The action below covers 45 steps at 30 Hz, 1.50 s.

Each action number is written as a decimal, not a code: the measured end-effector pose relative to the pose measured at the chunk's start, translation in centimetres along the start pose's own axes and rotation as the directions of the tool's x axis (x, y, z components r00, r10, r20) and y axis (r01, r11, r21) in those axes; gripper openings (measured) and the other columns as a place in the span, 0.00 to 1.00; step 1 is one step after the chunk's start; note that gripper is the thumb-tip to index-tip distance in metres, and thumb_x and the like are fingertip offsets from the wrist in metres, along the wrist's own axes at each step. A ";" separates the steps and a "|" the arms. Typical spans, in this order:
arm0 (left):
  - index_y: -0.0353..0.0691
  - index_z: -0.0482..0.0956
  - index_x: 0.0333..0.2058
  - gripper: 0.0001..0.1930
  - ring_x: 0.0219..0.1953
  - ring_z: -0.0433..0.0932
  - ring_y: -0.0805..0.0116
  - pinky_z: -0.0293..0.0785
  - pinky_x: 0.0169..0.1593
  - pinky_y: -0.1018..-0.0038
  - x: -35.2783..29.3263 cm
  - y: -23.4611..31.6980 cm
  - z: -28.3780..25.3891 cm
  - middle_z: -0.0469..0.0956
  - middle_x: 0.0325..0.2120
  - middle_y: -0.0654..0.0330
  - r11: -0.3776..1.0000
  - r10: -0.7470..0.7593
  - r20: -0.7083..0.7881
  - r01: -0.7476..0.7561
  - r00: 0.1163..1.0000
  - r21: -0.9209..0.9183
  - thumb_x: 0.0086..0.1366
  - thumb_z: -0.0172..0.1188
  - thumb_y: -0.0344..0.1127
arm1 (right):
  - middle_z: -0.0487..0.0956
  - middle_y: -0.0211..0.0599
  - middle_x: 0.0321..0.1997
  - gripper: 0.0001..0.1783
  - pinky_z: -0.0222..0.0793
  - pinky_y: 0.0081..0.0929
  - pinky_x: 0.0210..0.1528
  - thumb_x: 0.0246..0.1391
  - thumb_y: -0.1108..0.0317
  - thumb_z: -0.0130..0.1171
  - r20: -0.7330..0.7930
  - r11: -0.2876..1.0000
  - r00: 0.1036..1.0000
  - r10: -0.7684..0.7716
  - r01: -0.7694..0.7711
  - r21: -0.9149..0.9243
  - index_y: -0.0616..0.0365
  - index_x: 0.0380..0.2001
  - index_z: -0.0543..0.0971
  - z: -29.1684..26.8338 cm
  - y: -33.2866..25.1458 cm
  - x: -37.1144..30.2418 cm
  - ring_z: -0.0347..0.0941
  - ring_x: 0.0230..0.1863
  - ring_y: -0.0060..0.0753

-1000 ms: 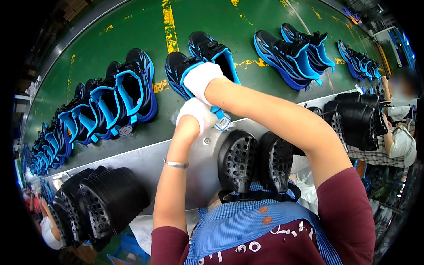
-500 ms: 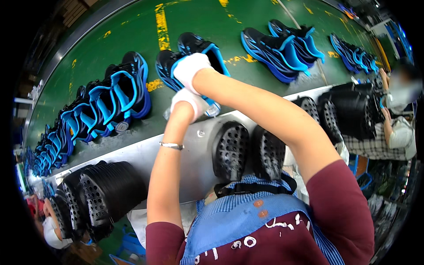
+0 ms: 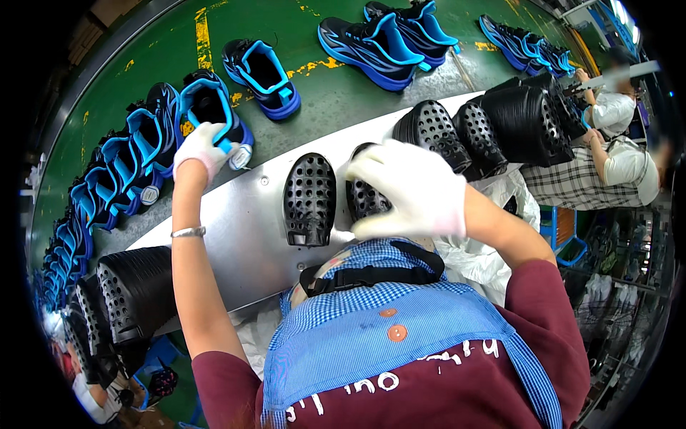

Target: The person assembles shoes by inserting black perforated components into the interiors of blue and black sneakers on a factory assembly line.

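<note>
My left hand (image 3: 200,152), in a white glove, is closed at the heel of a black and blue sneaker (image 3: 207,100) on the green surface. That shoe stands at the near end of a long row of sneakers (image 3: 118,168). My right hand (image 3: 414,189), also gloved, is over a black perforated shoe-shaped insert (image 3: 363,193), its thumb and fingers apart; it hides part of the piece. A matching black insert (image 3: 310,200) lies beside it on the metal ledge (image 3: 239,211). Another single sneaker (image 3: 263,77) stands a little farther off.
Stacks of black perforated inserts lie at the right (image 3: 514,118) and lower left (image 3: 136,293). Far right are a pair of sneakers (image 3: 379,46) and a further row of shoes (image 3: 525,46). Another person (image 3: 614,143) works at the right edge. Clear plastic (image 3: 464,250) hangs by my apron.
My hands, together at a pair of sneakers before, have parted. The left has moved left with one sneaker to the row; the right has come back over the black insert.
</note>
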<state>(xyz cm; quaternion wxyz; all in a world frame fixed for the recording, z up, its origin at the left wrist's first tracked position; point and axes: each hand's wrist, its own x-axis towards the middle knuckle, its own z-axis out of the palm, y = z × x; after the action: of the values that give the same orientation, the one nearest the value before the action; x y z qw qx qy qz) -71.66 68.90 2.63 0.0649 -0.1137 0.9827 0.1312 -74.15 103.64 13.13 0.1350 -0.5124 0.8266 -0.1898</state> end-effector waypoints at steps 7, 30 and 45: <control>0.45 0.71 0.60 0.30 0.55 0.73 0.50 0.70 0.58 0.64 -4.9 3.9 -3.1 0.71 0.57 0.51 0.981 0.177 -0.231 -0.192 0.957 -0.042 0.57 0.63 0.38 | 0.74 0.41 0.47 0.36 0.69 0.36 0.50 0.32 0.53 0.74 -0.066 0.989 0.992 0.110 -0.116 -0.088 0.60 0.45 0.74 4.1 0.5 -5.5 0.72 0.48 0.44; 0.36 0.63 0.61 0.28 0.51 0.75 0.68 0.71 0.57 0.68 -7.8 14.8 0.2 0.74 0.50 0.58 -0.517 0.276 0.132 0.263 0.952 -0.815 0.64 0.60 0.30 | 0.73 0.46 0.55 0.33 0.70 0.41 0.56 0.46 0.56 0.68 -0.310 0.969 0.950 0.022 0.056 0.241 0.60 0.54 0.71 -0.5 -0.7 -0.4 0.71 0.55 0.50; 0.37 0.67 0.54 0.19 0.46 0.75 0.69 0.73 0.54 0.69 -3.4 13.4 2.0 0.75 0.43 0.61 -0.405 -0.046 -0.177 -0.180 0.983 -0.897 0.65 0.59 0.30 | 0.78 0.48 0.33 0.26 0.74 0.41 0.38 0.48 0.48 0.66 -0.204 0.976 0.957 0.207 -0.187 0.114 0.61 0.36 0.75 1.0 3.1 6.5 0.78 0.36 0.51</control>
<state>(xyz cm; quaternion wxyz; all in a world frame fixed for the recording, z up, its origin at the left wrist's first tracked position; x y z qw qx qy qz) -71.37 82.79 4.48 -0.1345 -0.0637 0.4338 0.8887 -79.03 98.80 10.64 0.0870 -0.3969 0.8735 -0.2683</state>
